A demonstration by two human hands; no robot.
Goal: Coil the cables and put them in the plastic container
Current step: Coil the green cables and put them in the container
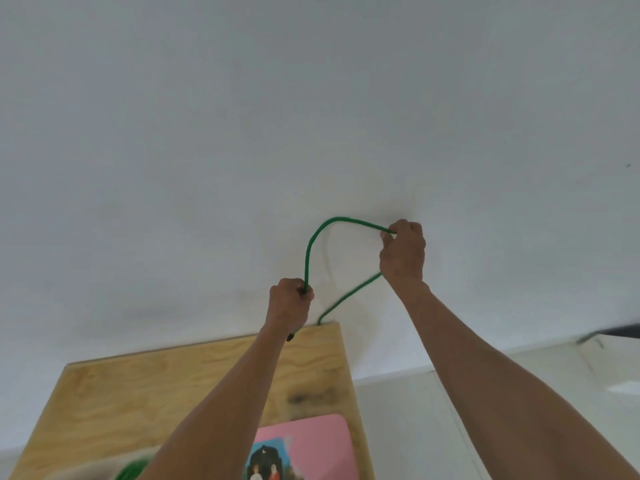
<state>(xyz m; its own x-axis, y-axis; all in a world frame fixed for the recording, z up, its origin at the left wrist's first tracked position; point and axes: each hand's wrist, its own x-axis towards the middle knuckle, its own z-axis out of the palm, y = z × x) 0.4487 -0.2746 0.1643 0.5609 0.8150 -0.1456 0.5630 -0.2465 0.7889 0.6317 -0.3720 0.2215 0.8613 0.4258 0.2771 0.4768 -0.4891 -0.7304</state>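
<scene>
- A light plywood desk (145, 386) stood against a white wall, its grain showing and a dark smudge near its right edge.
- A pink board (318, 441) lay flat on it near the right edge.
- A picture card (265, 460) lay on the pink board.
- Blurred green cable (131, 470) rested at the desk's near edge.

We see our left hand (290, 303) gripping a green cable (313, 242) that arcs up and over to our right hand (403, 252), which pinches it; below both hands lies a plywood table (138, 393).
</scene>
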